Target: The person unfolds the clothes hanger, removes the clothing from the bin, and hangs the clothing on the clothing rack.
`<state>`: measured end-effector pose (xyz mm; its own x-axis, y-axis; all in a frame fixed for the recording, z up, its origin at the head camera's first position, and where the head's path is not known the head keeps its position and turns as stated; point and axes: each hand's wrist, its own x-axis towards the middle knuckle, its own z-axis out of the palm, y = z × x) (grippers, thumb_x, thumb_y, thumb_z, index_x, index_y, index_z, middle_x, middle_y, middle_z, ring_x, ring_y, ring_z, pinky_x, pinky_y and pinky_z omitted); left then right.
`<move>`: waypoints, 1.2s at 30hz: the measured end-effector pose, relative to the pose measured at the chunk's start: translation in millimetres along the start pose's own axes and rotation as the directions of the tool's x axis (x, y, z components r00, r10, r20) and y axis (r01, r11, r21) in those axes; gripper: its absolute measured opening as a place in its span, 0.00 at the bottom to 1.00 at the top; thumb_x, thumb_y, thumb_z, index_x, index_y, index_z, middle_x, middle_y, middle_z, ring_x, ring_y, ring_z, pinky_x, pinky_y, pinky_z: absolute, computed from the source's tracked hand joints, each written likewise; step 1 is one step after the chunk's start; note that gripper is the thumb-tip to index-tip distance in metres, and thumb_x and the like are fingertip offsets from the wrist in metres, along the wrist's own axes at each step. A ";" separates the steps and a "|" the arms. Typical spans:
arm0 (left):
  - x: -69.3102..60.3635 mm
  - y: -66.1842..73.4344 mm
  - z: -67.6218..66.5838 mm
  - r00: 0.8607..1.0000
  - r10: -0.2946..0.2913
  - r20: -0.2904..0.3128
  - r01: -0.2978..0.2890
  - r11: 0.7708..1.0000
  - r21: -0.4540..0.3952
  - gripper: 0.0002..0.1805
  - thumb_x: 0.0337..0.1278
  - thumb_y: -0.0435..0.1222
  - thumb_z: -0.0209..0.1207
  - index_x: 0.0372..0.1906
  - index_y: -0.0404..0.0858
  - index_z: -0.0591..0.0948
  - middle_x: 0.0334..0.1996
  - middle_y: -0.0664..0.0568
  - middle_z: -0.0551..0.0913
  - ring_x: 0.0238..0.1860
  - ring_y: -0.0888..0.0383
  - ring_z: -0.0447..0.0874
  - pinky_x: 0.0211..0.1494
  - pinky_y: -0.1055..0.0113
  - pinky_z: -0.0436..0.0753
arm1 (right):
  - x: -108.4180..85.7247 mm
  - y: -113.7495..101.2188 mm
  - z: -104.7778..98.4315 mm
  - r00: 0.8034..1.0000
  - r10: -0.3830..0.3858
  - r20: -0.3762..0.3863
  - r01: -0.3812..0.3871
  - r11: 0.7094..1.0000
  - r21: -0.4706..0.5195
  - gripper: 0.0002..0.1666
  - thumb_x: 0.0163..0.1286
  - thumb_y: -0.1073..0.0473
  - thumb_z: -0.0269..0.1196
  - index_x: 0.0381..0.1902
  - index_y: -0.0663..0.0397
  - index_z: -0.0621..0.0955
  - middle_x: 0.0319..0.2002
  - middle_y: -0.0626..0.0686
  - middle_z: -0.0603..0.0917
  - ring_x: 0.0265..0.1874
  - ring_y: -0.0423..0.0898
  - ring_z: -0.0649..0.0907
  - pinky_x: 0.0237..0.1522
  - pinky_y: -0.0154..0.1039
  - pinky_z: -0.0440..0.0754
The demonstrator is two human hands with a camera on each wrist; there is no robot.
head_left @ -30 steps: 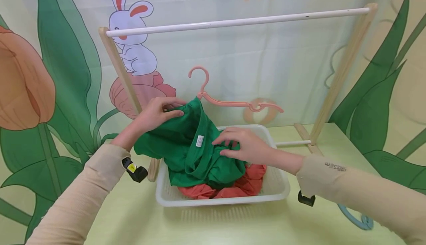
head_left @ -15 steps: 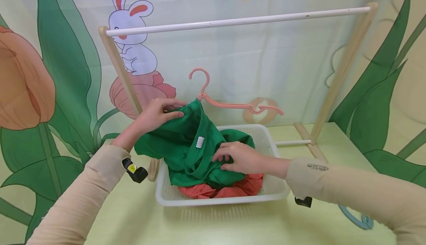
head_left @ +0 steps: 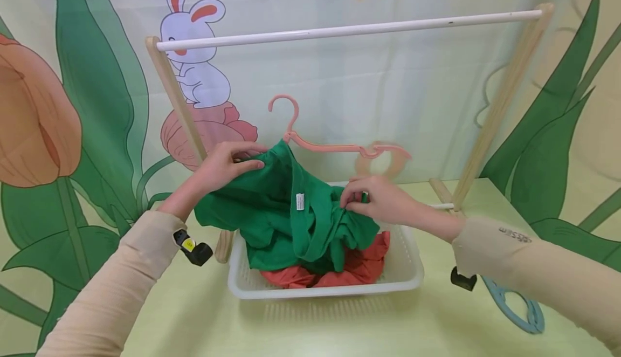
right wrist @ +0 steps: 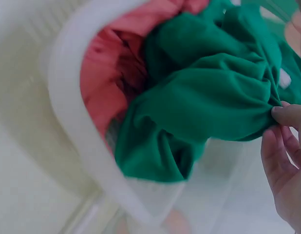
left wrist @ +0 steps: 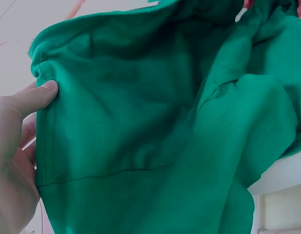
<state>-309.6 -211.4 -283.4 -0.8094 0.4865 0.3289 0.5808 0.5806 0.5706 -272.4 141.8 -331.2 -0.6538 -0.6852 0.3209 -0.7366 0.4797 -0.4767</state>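
A green shirt with a white tag at its neckline hangs partly over the basket. One side of a pink hanger is hidden in the shirt; its hook and other arm stick out. My left hand pinches the shirt's upper left, the thumb lying on the cloth in the left wrist view. With thumb and fingertips, my right hand pinches the shirt to the right of the tag, and the cloth bunches below it in the right wrist view.
The white basket holds red cloth under the shirt. Behind it stands a rack with a white rail and wooden posts. A blue hanger lies on the table at the right, partly behind the right sleeve.
My right hand dipped toward the basket, then rose and moved right, now pinching the shirt. The neckline and tag shifted right; the pink hanger moved slightly left. My left hand barely moved.
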 end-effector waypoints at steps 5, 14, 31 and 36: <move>-1.6 -1.1 -5.1 1.000 0.007 -0.024 -0.007 1.000 -0.012 0.19 0.66 0.38 0.61 0.61 0.41 0.81 0.52 0.44 0.86 0.46 0.52 0.86 0.47 0.80 0.80 | -8.7 12.1 -21.8 0.994 0.098 -0.054 -0.093 0.991 0.094 0.07 0.64 0.70 0.65 0.35 0.54 0.86 0.34 0.51 0.87 0.31 0.43 0.84 0.28 0.34 0.84; -5.3 0.5 -6.9 0.999 -0.003 -0.045 0.002 1.000 -0.012 0.20 0.65 0.38 0.62 0.61 0.42 0.81 0.50 0.46 0.87 0.45 0.54 0.86 0.45 0.78 0.82 | -18.2 44.1 -25.9 0.978 0.193 -0.075 -0.189 0.980 0.061 0.06 0.65 0.71 0.63 0.35 0.57 0.85 0.36 0.55 0.87 0.28 0.46 0.88 0.31 0.33 0.86; 0.5 0.8 -2.9 0.999 0.002 -0.048 -0.002 1.000 0.005 0.19 0.66 0.38 0.61 0.60 0.42 0.81 0.50 0.45 0.87 0.45 0.53 0.86 0.45 0.78 0.80 | -11.9 69.8 -7.0 0.982 0.187 0.016 -0.187 0.982 -0.003 0.09 0.64 0.71 0.63 0.41 0.58 0.86 0.39 0.56 0.90 0.36 0.51 0.89 0.40 0.43 0.88; 3.4 0.6 -2.6 0.999 -0.004 -0.049 0.005 1.000 0.006 0.19 0.66 0.38 0.61 0.60 0.42 0.81 0.50 0.44 0.87 0.45 0.51 0.86 0.44 0.78 0.80 | -13.5 61.0 -9.6 0.984 0.176 0.025 -0.176 0.984 -0.033 0.16 0.64 0.68 0.65 0.50 0.59 0.85 0.46 0.58 0.89 0.47 0.54 0.88 0.51 0.54 0.84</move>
<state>-312.2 -211.0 -280.0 -0.8152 0.4513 0.3631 0.5776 0.5867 0.5676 -310.2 185.6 -356.8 -0.7691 -0.6032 0.2115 -0.6158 0.6105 -0.4981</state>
